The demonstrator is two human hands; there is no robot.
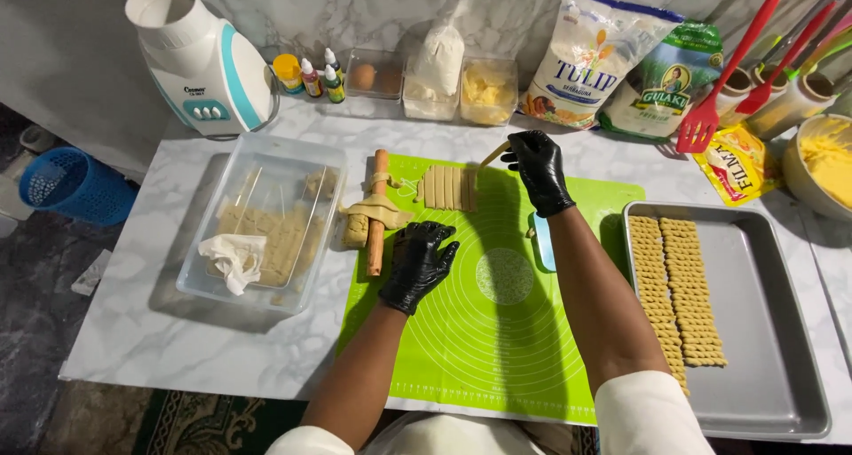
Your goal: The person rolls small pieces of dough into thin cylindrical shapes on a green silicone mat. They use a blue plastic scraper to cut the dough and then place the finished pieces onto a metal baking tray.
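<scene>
I see two rows of twisted cookies (676, 300) on one gray tray (772, 331). I count three little color bottles (318, 77), one rolling pin (378, 211), one green mat (497, 331), two red spatulas (723, 82) and two bags (595, 55).

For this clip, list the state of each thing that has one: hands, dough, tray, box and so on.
Right hand: gloved, pinching a dough strip lifted off the mat.
Left hand: gloved, fingers spread, flat on the green mat.
Cut dough strips: lying side by side.
Rolling pin: lying down, dough draped over it.
Baking tray: partly filled, two rows of twisted dough.
Plastic box: open, lidless.
</scene>
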